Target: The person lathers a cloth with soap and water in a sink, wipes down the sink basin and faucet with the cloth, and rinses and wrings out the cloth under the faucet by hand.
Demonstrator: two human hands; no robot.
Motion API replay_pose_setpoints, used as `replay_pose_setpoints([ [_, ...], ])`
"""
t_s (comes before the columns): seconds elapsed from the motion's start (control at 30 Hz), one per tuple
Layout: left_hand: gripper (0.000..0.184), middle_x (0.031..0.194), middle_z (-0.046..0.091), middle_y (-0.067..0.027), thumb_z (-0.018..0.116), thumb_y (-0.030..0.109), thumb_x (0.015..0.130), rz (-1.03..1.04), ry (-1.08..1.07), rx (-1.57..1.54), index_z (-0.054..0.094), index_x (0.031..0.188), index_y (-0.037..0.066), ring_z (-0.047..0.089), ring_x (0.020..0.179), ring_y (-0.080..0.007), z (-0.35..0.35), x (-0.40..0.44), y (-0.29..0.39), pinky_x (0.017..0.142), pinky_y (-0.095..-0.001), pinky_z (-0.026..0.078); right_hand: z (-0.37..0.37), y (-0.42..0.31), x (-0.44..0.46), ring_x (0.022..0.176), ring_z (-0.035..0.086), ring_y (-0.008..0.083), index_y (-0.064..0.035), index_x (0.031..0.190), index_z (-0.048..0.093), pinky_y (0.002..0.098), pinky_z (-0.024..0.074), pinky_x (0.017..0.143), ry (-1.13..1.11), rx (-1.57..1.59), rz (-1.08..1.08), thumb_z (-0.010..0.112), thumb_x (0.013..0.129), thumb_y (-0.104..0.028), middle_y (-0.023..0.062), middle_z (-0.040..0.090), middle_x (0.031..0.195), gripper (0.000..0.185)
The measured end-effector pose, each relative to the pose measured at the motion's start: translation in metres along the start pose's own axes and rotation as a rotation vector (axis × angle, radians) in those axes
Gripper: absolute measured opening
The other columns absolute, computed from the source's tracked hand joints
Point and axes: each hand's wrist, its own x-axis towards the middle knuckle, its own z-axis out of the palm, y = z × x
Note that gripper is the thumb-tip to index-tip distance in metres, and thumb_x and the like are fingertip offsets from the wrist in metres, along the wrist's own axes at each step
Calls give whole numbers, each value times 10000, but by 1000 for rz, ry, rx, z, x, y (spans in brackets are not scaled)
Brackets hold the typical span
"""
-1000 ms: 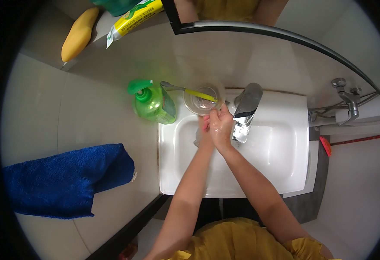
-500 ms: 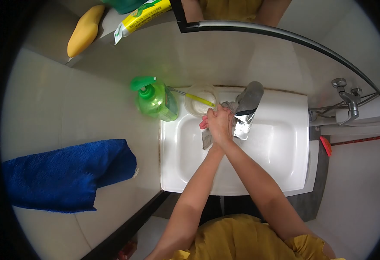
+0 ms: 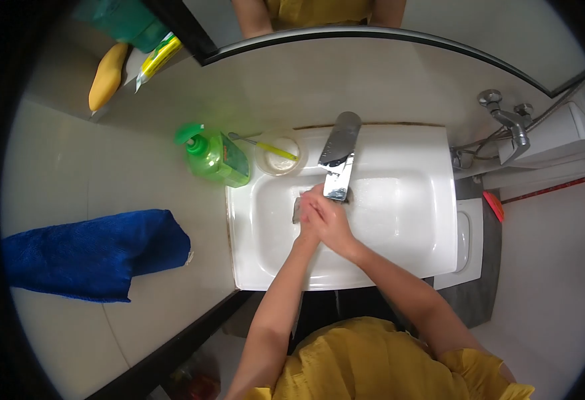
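Note:
Over the white sink (image 3: 399,267), both of my hands are pressed together just below the end of the chrome faucet (image 3: 339,160). My right hand (image 3: 330,219) lies on top, its fingers bent over my left hand (image 3: 309,205). Between and under them is a bunched grey cloth (image 3: 296,211); a corner sticks out to the left, and the rest is mostly hidden. Both hands look closed around it. Behind them on the sink's rim stand a green pump bottle (image 3: 219,159) and a small clear cup (image 3: 270,163) with a yellow-green toothbrush (image 3: 276,151) lying across it.
A blue towel (image 3: 99,253) hangs at the left wall. On the upper-left shelf are a yellow mango-shaped object (image 3: 107,77) and a yellow tube (image 3: 158,59). A mirror frame (image 3: 372,33) runs along the top. A wall tap (image 3: 509,123) is at the right.
The view has shifted, so the fixtures sit further left. My clasped hands have come down slightly from beside the faucet to below its end, still with the cloth.

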Motion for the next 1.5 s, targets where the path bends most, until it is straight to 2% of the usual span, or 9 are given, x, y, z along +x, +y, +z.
replay_pose_setpoints([
  [0.13,228,866,588,-114,486,111,887,-295,60,-367,486,1100,27,560,812,-223,-21,-4,36,698,-347,444,-36,8,-41,825,578,159,-16,1100,552,255,463,677,312,-214,-99,541,859,-62,111,531,1010,246],
  [0.17,289,909,583,-118,524,142,881,-492,-8,-531,465,1137,23,552,790,-193,-33,-4,57,698,-354,442,-48,12,-48,1070,504,181,-27,1162,518,286,438,860,284,-167,235,487,929,-240,100,481,1176,318],
  [0.3,412,1020,569,-141,552,189,881,-384,91,-767,418,1232,20,549,872,-208,-3,-12,91,790,-332,443,-75,2,-37,1142,479,218,-76,1243,466,336,369,970,410,731,860,361,903,-571,97,444,1297,610],
  [0.4,490,1127,519,-163,566,239,878,-369,-78,-891,394,1267,-5,498,1028,-240,5,-19,121,916,-341,387,-105,1,-27,1116,484,201,-92,1283,427,329,396,918,196,964,617,436,886,-551,58,486,1239,607],
  [0.57,573,1274,256,-143,555,225,878,-203,19,-438,291,1359,60,397,1041,-240,-10,-30,143,905,-322,357,-137,-18,39,1166,430,217,-56,1274,423,348,343,976,480,456,319,565,877,-350,90,453,1265,514],
  [0.67,545,1249,280,-136,549,175,881,-409,-78,-590,302,1355,68,424,1008,-196,-11,-51,129,822,-285,405,-133,13,108,1186,399,262,-59,1299,408,380,304,994,605,-78,-192,614,818,-202,122,424,1291,543],
  [0.77,485,1214,329,-113,550,125,875,-471,-85,-561,357,1316,63,479,911,-154,-15,-74,110,733,-259,431,-118,53,107,1119,438,280,-100,1296,431,398,352,928,281,-1108,-256,625,745,-130,130,456,1236,586],
  [1.2,389,1157,456,-88,560,86,853,-533,-206,-549,473,1232,84,500,902,-157,-9,-58,81,782,-276,437,-115,29,47,943,523,350,16,1184,501,450,486,730,4,-1185,-75,479,813,-52,198,469,1033,378],
  [1.5,395,1122,484,-67,562,35,841,-521,-210,-521,481,1224,90,502,853,-125,-5,-68,55,766,-253,445,-72,40,53,868,539,326,37,896,583,435,455,743,-125,-976,-384,531,718,-43,193,548,910,203],
])
